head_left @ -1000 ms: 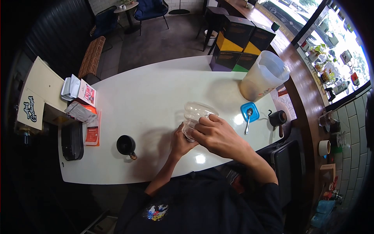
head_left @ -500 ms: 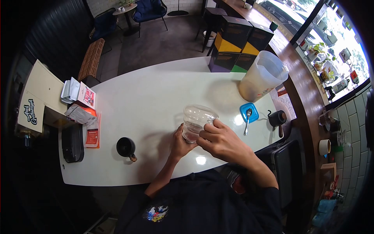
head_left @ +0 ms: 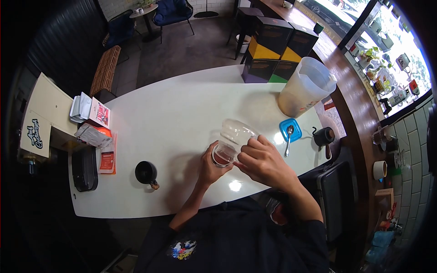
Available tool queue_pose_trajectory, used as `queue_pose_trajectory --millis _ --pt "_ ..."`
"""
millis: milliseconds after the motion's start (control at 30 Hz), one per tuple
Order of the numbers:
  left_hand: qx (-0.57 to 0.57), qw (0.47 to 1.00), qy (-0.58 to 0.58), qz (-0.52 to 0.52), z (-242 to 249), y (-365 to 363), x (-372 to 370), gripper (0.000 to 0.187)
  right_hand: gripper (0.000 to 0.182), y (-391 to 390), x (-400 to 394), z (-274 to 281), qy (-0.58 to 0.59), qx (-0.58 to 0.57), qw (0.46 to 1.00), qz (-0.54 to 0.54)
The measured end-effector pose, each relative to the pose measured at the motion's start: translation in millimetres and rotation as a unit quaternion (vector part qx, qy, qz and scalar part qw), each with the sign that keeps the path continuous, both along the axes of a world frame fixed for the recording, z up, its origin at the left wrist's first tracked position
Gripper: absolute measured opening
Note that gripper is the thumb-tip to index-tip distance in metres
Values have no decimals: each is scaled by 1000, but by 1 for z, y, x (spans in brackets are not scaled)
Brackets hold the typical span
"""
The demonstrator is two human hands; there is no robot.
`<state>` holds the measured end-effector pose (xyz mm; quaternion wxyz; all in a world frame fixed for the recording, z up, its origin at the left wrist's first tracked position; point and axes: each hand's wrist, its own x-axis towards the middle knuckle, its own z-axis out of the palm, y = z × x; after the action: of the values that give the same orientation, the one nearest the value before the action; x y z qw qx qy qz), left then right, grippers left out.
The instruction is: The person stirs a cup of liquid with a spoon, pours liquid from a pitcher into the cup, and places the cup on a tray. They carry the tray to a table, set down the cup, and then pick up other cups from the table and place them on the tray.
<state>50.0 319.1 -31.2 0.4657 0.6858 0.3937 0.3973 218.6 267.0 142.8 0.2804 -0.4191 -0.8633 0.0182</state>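
Observation:
My right hand (head_left: 262, 159) is closed round the handle side of a clear glass jug (head_left: 236, 132), which is steeply tilted. The jug's lower end overlaps the mouth of a small glass (head_left: 221, 159), where a reddish-brown tone shows inside. My left hand (head_left: 212, 167) wraps the small glass from the left, thumb and fingers against its side. To the left of that hand, a black cup with a wooden handle (head_left: 146, 172) stands on the white table (head_left: 182, 104).
A large translucent pitcher (head_left: 300, 93) stands at the right, near a spoon (head_left: 290, 136) on a blue lid (head_left: 296, 126). Beyond the spoon is a small dark spouted pot (head_left: 323, 136). Dark boxes (head_left: 271, 34) are stacked behind; packets (head_left: 107, 157) lie by a black tray (head_left: 85, 168) at left.
My right hand has shifted slightly right and tipped the jug further. The small glass's rim shows more plainly now, while my left hand stays nearly in place.

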Motion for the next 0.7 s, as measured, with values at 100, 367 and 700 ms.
queue_pose_trajectory --millis 100,367,700 --pt "17 1000 -5 1 8 -1 0 74 22 1 5 -5 31 -3 998 -49" --pt "71 997 -15 -15 16 -1 2 66 29 2 22 -17 241 -73 945 -207" --pt "69 997 -21 -17 17 0 2 64 28 -8 60 -54 440 -214 831 -264"
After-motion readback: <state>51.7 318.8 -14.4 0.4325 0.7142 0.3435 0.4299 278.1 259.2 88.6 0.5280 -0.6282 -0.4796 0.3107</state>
